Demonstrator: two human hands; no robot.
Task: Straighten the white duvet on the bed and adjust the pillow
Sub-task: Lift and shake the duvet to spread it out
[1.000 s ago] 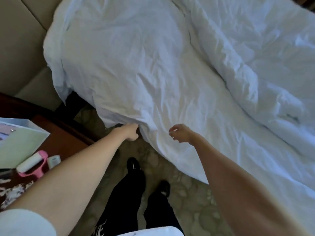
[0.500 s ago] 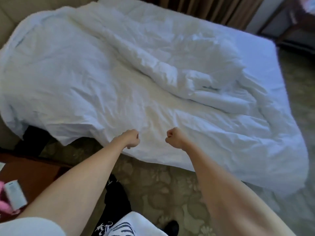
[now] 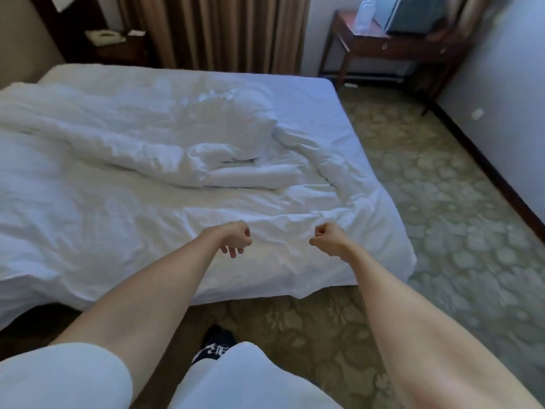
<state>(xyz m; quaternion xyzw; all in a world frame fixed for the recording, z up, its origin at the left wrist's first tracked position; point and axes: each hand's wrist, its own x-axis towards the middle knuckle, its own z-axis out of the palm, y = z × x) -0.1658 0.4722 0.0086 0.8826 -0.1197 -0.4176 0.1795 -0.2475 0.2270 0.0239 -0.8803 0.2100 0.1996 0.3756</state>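
Soft, cool daylight fills the room, and the white duvet (image 3: 124, 202) is nearly washed out, its creases shown only by faint bluish shadows. The far corner by the curtain (image 3: 224, 31) is dim. The whole picture is slightly smeared, most on the carpet (image 3: 460, 231) at right. Wide-angle bending curves the baseboard (image 3: 495, 178) and stretches the forearms.

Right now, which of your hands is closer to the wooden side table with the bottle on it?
Right. The right hand is toward that far-right corner where the wooden side table stands; the left hand sits beside it, farther left over the white duvet.
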